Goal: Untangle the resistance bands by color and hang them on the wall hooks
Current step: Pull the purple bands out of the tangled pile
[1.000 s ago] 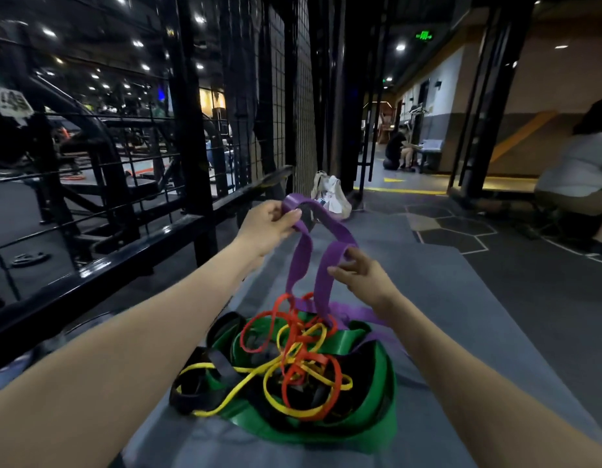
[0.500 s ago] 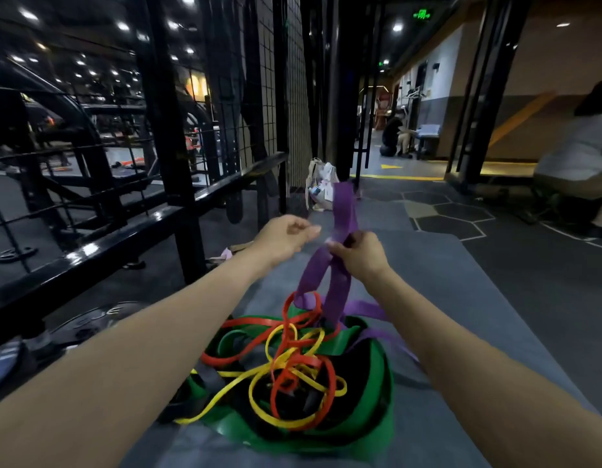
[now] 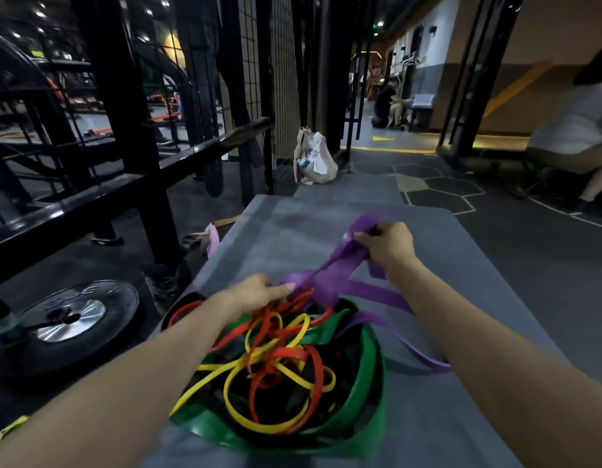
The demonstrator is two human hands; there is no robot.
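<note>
purple band (image 3: 340,265) is what has moved: half a second ago the right hand (image 3: 389,244) held it up high above the pile of bands (image 3: 282,363), and now that hand has dropped low and swung out beyond the pile to its right, fingers curled round a gathered bunch of the purple loop, drawing it taut away from the tangle. the left hand (image 3: 259,292) has let go of the purple top and come down to the far edge of the pile, fingers fairly straight, tips touching where the purple meets the red band (image 3: 282,352); whether it pinches anything i cannot tell. my reading is that purple is mostly being worked free while its tail lies across the right side of the pile on the grey mat (image 3: 292,228).

no real container here; the wide green band (image 3: 370,393) rings the pile like a bowl, and inside it lie the red band, the yellow band (image 3: 238,403) and some dark bands, knotted together. hooks are not clearly in view.
</note>
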